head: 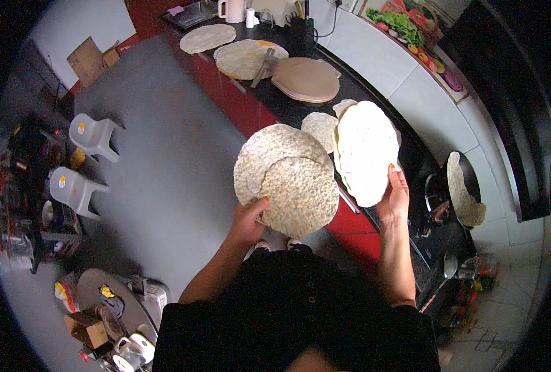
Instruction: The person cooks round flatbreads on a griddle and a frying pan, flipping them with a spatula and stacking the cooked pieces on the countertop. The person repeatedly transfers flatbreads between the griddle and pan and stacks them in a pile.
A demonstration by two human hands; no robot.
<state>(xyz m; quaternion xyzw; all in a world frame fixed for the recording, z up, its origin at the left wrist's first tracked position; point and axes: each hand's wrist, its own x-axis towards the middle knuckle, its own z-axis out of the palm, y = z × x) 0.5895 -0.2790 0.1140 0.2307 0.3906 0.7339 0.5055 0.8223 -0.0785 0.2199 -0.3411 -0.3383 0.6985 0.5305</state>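
Observation:
My left hand (250,218) grips two overlapping speckled round flatbreads (299,200) by their lower left edge, thumb on top. In my right hand (395,197) is a stack of pale flatbreads (367,153), held upright by its right edge and washed out by bright light. Behind the two held lots, a smaller speckled flatbread (319,129) shows on the black countertop (275,100). Farther along lie a thick round pinkish board or lid (307,79), a large flatbread on a round base (236,58) with a flat-bladed tool (264,67) across it, and another flatbread (208,38).
At right, a dark pan (471,169) with a flatbread piece stands near the stove. A ladle (450,266) rests closer to me. Two grey plastic stools (91,135) are on the floor at left. A cluttered round table (133,297) stands lower left; a light pitcher (234,11) at the far end.

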